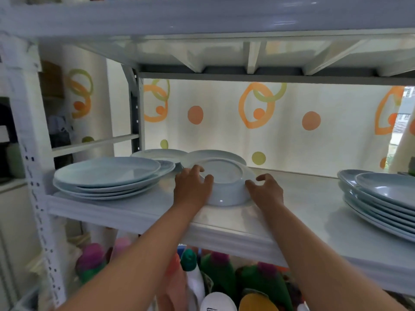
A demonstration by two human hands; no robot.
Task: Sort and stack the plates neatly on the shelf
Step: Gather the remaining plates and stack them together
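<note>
Blue plate (225,176), underside up

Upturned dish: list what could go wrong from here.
1. The left hand grips the dish; the right hand may only touch it, so it might slip.
2. The plates behind sit close; lifting could knock them.
3. The left stack looks uneven; a nudge may shift it.

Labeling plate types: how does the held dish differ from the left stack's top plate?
The dish is upside down, base up; the top plate lies face up. The dish is deeper and narrower; the top plate is wide and shallow. The left hand grips the dish; the top plate is untouched. Both pale blue.
</note>
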